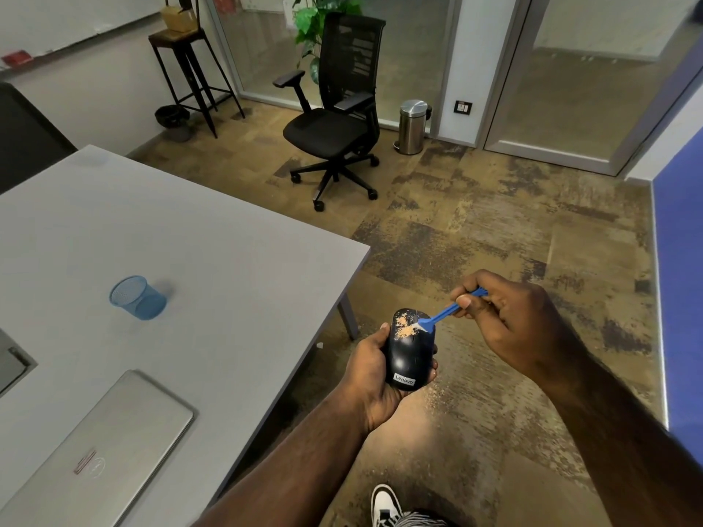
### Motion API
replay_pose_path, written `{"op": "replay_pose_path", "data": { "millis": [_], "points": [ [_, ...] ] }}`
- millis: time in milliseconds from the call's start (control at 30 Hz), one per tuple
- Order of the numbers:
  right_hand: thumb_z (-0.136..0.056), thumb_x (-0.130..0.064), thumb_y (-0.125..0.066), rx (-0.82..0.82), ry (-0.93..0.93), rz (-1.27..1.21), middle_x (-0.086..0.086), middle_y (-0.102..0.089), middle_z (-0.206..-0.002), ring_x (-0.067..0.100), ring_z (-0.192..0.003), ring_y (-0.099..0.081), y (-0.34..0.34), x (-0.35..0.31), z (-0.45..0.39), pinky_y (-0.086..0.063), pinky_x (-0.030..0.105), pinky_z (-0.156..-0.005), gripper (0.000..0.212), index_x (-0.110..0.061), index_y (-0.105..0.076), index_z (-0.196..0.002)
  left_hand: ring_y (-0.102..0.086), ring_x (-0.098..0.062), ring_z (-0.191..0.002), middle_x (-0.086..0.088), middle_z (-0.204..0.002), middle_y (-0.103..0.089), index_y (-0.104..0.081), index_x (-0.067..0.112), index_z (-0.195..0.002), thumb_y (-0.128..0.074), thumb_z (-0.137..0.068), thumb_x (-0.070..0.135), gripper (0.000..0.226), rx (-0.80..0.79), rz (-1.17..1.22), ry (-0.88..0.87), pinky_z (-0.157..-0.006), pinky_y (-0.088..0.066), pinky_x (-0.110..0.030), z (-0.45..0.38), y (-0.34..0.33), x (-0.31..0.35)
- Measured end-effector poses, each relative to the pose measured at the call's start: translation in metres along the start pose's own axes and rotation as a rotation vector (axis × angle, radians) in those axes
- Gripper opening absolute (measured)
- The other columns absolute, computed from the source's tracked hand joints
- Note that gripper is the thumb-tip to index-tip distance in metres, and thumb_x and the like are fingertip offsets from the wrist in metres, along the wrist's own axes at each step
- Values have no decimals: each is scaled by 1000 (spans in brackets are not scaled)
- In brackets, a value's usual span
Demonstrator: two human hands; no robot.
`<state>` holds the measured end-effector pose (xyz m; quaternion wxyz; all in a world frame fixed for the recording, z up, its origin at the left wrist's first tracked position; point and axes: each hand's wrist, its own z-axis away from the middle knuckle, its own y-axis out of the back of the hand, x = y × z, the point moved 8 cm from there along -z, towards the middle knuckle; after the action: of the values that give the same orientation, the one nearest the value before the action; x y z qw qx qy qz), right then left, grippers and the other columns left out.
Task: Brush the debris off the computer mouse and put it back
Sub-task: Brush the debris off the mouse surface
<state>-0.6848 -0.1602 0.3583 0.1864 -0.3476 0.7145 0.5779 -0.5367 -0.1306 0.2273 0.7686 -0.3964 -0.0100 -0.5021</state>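
A black computer mouse [409, 359] with a white label near its rear lies in my left hand [371, 378], held over the floor just off the table's right corner. Orange-tan debris [404, 328] is scattered on the mouse's front half. My right hand [506, 321] pinches the handle of a small blue brush [443, 314]. Its white bristles touch the mouse at the edge of the debris.
A grey table [171, 241] fills the left, carrying a blue mesh cup [137, 297] and a shut silver laptop [99, 450]. Beyond stand a black office chair [334, 119], a steel bin [412, 126] and a dark stool [190, 70]. A blue panel [681, 290] lines the right.
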Motion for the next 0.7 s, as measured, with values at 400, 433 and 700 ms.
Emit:
{"op": "replay_pose_path", "data": {
  "millis": [400,433,700],
  "points": [
    [-96,-19,-56,79,-55,52,-8,-72,-80,12,-75,-73,6,9,-5,-61,39,-59,13,-28,-66,-99,-65,-33,-65,-24,-86,-69,-66,-2,-105,-28,-102,43,59,-12,8,-4,-59,-58,-34,-1,-1,0],
    [-96,-20,-55,102,-60,48,-8,-72,-80,11,-76,-73,8,10,-5,-61,38,-59,14,-27,-66,-100,-66,-33,-65,-24,-86,-69,-66,-2,-106,-28,-102,43,59,-11,6,-4,-59,-58,-34,0,-1,1],
    [-91,-38,-53,27,32,-100,-16,-71,-77,17,-64,-72,-3,-2,5,-58,45,-52,10,-38,-62,-95,-66,-31,-67,-23,-90,-68,-62,-3,-115,-25,-102,45,62,11,-33,-22,-60,-58,-33,-3,1,4]
  ]
}}
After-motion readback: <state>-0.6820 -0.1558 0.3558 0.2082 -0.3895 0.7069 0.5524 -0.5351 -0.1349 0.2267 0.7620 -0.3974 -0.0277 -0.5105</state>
